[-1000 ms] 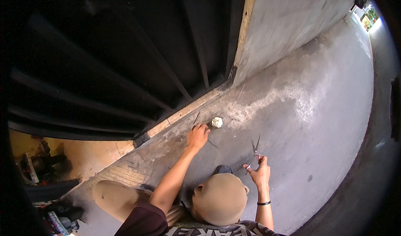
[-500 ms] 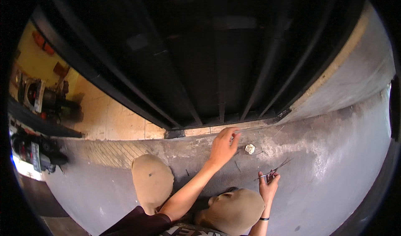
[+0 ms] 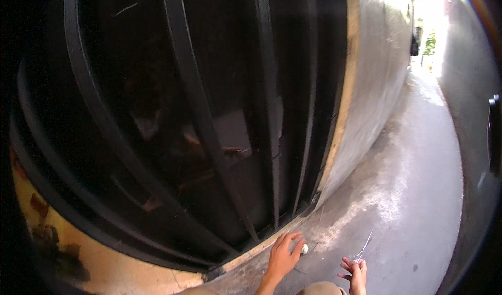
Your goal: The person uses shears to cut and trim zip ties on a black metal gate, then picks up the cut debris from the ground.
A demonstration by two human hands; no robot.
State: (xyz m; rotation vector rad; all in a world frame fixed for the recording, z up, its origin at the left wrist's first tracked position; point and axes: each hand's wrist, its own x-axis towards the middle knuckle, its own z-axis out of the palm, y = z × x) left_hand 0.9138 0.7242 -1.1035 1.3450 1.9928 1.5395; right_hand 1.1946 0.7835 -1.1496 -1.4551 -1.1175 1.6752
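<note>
The scissors (image 3: 365, 244) are clamped in the right hand (image 3: 357, 276), blades toward one o'clock. At ten o'clock from it, a white lump (image 3: 305, 249) sits on the grey floor (image 3: 423, 190); the left hand (image 3: 283, 258), thumb and fingers apart, is near its nine o'clock side, with a black gate (image 3: 230, 75) at eleven.

A black ribbed gate (image 3: 225, 75) stands in front of you and occupies the left and center of your view. Its right side adjoins a pale, yellowish edging strip (image 3: 341, 117); a grey wall (image 3: 374, 86) continues from there. To your right, the grey floor (image 3: 434, 190) carries a whitish patch (image 3: 387, 206) and extends toward greenery (image 3: 430, 43) in a bright opening. At your lower left, locate pale flooring (image 3: 130, 274) and a blurred dark shape (image 3: 57, 253).
</note>
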